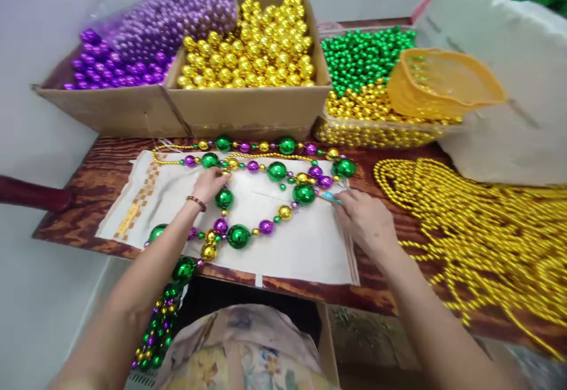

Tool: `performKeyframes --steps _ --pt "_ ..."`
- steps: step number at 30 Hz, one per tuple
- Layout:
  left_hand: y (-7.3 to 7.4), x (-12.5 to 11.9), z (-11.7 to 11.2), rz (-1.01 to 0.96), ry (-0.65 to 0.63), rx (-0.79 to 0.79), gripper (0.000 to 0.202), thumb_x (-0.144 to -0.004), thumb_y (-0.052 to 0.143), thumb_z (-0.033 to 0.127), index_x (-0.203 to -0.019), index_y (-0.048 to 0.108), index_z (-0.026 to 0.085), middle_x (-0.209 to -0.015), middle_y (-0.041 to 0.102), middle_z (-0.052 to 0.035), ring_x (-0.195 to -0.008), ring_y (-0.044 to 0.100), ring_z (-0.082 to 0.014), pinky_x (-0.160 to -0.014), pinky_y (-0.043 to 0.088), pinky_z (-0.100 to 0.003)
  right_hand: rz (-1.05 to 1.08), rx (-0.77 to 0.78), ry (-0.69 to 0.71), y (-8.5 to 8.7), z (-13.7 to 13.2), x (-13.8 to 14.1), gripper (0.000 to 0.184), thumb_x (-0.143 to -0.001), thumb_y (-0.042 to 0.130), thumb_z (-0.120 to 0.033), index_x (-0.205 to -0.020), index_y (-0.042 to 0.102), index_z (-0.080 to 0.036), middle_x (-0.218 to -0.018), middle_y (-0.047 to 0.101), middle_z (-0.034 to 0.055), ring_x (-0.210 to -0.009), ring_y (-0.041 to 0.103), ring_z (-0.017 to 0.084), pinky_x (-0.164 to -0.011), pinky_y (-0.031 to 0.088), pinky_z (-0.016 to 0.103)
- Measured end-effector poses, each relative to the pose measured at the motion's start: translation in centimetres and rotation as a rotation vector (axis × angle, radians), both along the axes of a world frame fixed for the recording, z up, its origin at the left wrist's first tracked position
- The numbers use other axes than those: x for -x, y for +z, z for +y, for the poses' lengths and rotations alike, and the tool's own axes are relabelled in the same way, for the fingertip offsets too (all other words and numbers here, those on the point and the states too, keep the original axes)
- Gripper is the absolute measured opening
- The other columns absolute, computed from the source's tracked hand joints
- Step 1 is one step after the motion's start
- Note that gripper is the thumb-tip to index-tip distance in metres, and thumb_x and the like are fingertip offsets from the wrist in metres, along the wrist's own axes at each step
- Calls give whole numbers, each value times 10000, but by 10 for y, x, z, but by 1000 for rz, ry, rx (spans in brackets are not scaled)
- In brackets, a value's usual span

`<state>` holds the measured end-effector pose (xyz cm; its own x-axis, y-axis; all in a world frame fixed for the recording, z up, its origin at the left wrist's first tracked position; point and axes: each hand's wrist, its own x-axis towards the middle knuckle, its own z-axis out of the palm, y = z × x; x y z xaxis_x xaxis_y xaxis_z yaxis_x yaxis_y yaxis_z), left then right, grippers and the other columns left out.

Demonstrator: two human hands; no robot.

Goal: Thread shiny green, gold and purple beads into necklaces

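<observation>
A garland of green, purple and gold beads (238, 236) lies looped over a white cloth (274, 260). My left hand (209, 188), wearing a bead bracelet, is closed at the fingertips on the bead strand, beside a gold bead and above a large green one. On the right, my right hand (365, 218) is closed around a small light-blue tool (330, 196). Its tip points left toward a large green bead (304, 194); its exact kind is unclear. A thin dark line runs across the cloth between the hands.
Cardboard boxes hold purple beads (124, 71) and gold beads (248, 47) at the back. A clear tub has green beads (363, 53) and small gold ones, with an orange basket (443, 85) on top. Gold bead strands (487, 242) cover the right side. Finished-looking strands (159, 325) hang lower left.
</observation>
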<state>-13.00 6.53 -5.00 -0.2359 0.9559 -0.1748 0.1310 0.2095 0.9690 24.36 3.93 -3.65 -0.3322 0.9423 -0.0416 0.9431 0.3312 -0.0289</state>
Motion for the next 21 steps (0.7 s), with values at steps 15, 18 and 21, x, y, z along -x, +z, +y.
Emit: performKeyframes --steps 15,18,21 --pt "36 -19 -34 42 -116 -354 322 -798 741 258 -1117 702 247 -1095 620 -57 -968 605 -187 -898 476 -311 163 6 -57 -11 28 -27 245 -917 440 -272 -980 656 -175 -932 655 181 -869 643 356 -736 501 472" --pt "50 -18 -40 -112 -189 -371 313 -776 776 280 -1087 736 271 -1085 631 -54 -992 597 -195 -908 479 -316 627 -2 -42 21 28 -16 211 -932 483 -377 -994 625 -234 -934 656 125 -872 643 328 -777 515 448" --pt "61 -20 -45 -246 -231 -349 319 -730 817 313 -1044 763 289 -1077 655 -50 -971 613 -203 -889 495 -331 966 98 75 59 32 35 203 -933 551 -412 -1033 633 -256 -1047 690 80 -978 649 296 -870 510 427"
